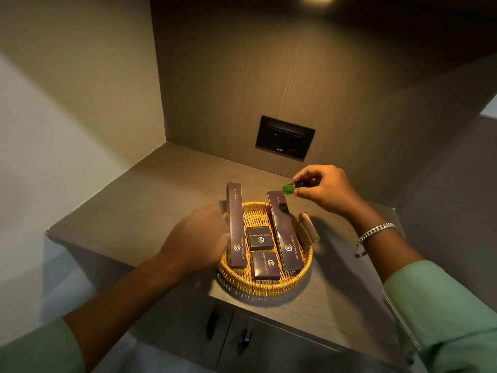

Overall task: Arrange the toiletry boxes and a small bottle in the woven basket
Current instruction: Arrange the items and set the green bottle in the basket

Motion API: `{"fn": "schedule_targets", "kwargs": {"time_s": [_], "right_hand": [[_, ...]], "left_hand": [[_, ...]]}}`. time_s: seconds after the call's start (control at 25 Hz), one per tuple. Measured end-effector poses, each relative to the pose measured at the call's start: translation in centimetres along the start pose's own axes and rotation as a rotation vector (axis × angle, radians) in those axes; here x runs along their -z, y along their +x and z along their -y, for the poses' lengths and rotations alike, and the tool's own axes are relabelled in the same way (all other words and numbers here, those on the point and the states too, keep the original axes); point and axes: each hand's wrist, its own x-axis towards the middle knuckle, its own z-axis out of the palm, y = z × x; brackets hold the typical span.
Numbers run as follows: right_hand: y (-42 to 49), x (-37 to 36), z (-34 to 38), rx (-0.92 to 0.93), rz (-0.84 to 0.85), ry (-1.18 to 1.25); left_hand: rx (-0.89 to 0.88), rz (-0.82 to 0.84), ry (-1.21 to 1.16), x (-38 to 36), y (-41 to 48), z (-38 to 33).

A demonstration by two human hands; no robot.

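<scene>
Right hand, right of centre, pinches the small green bottle above and beyond the woven basket, its long axis pointing lower left toward the boxes; left hand steadies the dental-kit box, grip unclear.

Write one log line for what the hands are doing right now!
left hand: on Dental Kit box | right hand: holds green bottle above basket | bottle: not yet placed

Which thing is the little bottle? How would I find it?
Find the round woven basket on the wooden counter. Above its far right edge, the right hand pinches the little bottle. It is shiny green, while the boxes below are all dark brown.
</scene>
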Motion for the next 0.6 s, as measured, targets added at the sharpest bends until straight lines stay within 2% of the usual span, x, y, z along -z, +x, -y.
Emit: {"fn": "schedule_targets", "kwargs": {"time_s": [0.28,0.44,0.6], "right_hand": [[2.0,-5.3,3.9,0.046,0.352,-0.263],[2.3,-6.7,4.3,0.079,0.434,-0.389],[2.3,-7.1,4.5,0.087,0.446,-0.430]], "left_hand": [[0.048,-0.040,-0.067,-0.5,-0.5,0.1],[0.057,-0.058,-0.092,-0.5,-0.5,0.1],[0.050,-0.046,-0.097,-0.5,-0.4,0.3]]}}
